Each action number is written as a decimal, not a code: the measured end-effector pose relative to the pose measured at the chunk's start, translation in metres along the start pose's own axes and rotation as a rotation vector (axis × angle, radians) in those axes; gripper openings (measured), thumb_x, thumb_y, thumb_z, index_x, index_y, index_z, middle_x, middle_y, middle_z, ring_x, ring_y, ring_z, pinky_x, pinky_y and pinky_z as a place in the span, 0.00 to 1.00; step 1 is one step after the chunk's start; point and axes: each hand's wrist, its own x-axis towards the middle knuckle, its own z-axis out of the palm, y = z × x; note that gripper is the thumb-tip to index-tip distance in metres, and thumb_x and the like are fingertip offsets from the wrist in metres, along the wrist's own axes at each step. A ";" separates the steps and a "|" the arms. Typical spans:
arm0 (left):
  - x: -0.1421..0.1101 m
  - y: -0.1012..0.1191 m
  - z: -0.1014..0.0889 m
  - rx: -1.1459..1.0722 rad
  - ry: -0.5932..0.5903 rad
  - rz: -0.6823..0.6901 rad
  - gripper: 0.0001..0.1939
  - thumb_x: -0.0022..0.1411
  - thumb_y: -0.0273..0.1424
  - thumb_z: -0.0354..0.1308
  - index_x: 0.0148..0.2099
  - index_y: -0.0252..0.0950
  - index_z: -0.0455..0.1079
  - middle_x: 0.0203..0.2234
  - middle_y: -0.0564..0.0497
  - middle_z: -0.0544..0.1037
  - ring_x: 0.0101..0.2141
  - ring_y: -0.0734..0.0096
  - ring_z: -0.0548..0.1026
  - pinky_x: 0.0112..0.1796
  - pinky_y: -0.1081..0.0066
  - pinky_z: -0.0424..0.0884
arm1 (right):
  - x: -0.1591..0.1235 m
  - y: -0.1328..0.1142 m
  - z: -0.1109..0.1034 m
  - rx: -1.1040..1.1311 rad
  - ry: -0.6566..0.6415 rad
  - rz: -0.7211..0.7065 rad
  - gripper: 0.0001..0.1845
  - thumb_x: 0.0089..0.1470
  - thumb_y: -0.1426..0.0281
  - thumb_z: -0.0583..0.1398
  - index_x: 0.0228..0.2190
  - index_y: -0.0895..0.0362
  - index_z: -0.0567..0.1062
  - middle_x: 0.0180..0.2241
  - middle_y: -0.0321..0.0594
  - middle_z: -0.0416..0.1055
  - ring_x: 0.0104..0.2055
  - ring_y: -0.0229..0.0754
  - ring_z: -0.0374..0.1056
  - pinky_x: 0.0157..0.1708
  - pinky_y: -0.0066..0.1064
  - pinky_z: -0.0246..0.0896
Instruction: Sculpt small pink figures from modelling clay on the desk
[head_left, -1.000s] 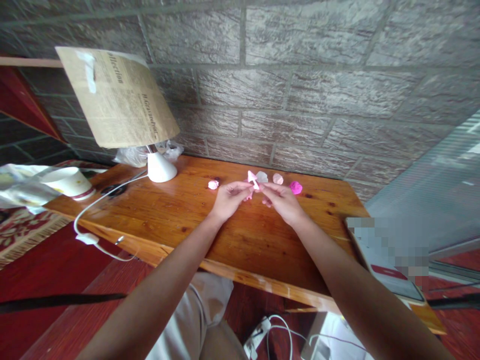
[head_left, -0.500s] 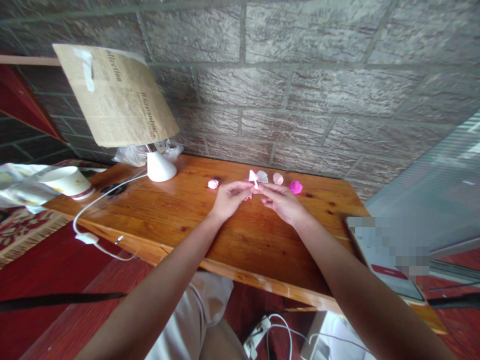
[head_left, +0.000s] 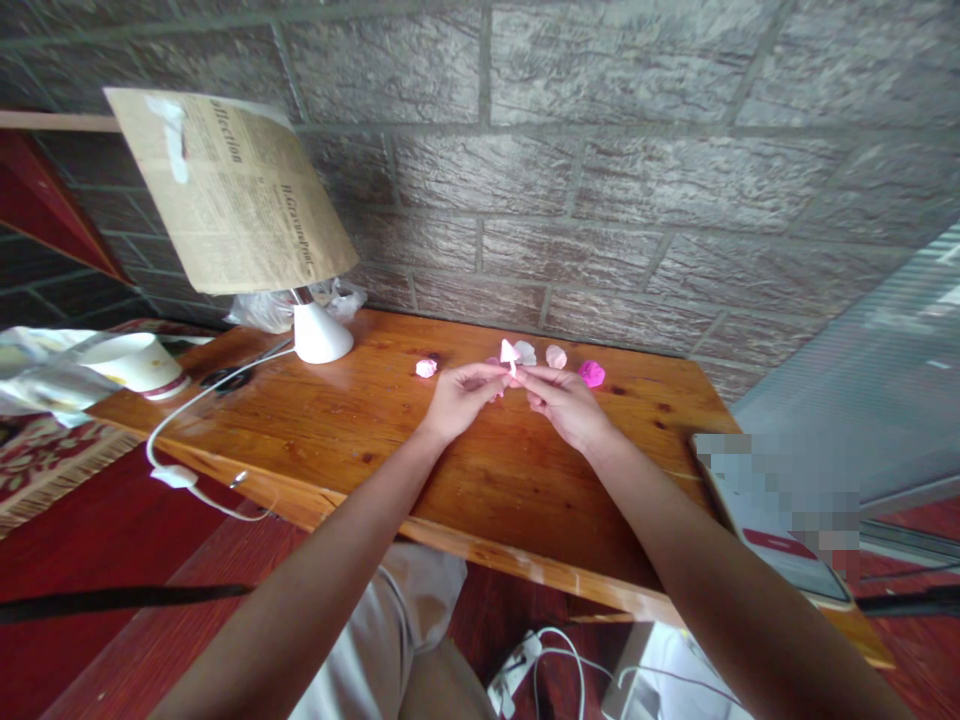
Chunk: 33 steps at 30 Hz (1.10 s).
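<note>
Between my two hands, above the wooden table, a small pale pink piece of folded paper (head_left: 509,352) stands up with a pointed top. My left hand (head_left: 459,400) pinches its lower part from the left with thumb and forefinger. From the right, my right hand (head_left: 568,402) pinches the same lower part, fingertips close to the left ones. Behind the hands lie a white paper piece (head_left: 525,353), a light pink one (head_left: 556,357) and a bright magenta one (head_left: 592,374). A crumpled pale pink piece (head_left: 426,368) sits left of my left hand. More pink shows partly hidden behind my fingers.
A lamp with a newsprint shade (head_left: 247,190) and white base (head_left: 322,335) stands at the table's (head_left: 300,430) left. Black scissors (head_left: 225,380) and a paper cup (head_left: 139,365) are near it. A flat, partly blurred-out object (head_left: 787,560) lies at the right edge. Brick wall behind.
The pink folded paper has shifted very slightly, its tip turning a little to the right. Both hands stay nearly in place; the right fingers have moved slightly.
</note>
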 end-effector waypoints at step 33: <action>0.005 -0.002 0.000 -0.046 0.061 -0.053 0.18 0.46 0.41 0.75 0.35 0.34 0.82 0.20 0.52 0.78 0.21 0.79 0.66 0.22 0.76 0.57 | 0.000 0.007 0.008 -0.069 -0.010 -0.136 0.23 0.44 0.54 0.70 0.37 0.57 0.85 0.25 0.37 0.74 0.21 0.31 0.55 0.21 0.28 0.47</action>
